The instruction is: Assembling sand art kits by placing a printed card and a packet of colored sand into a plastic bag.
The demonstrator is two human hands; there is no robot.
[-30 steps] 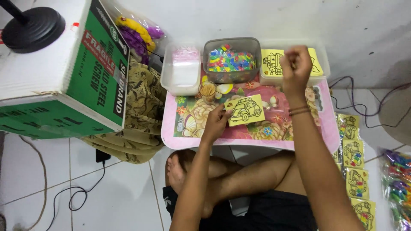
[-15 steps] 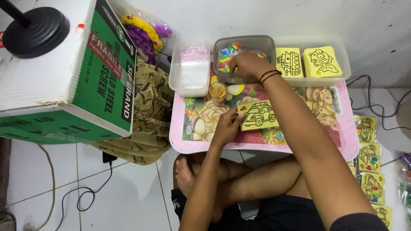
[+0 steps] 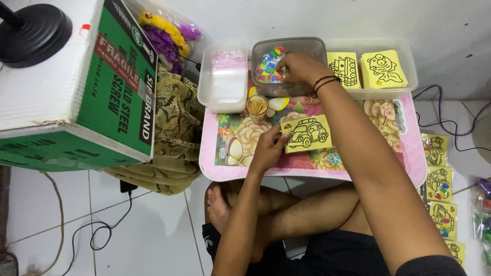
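Pink flowered surface (image 3: pixel 409 158), low over crossed legs. Clear tub (image 3: pixel 307 48) of small coloured pieces at its far edge. Yellow card with car outline (image 3: pixel 306 134), flat at centre. Right hand (image 3: pixel 302 69): inside the tub, fingers curled among the pieces; grasp cannot be told. Left hand (image 3: pixel 267 148): fingers spread, pressing the card's left edge.

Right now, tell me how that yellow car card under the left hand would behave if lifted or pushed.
The yellow car card looks thin and flat, so probably light and bendy when lifted. It lies flush on the glossy floral tray table, so a push would likely slide it; the left hand pinning its edge suggests as much. It seems unlikely to roll or tip.
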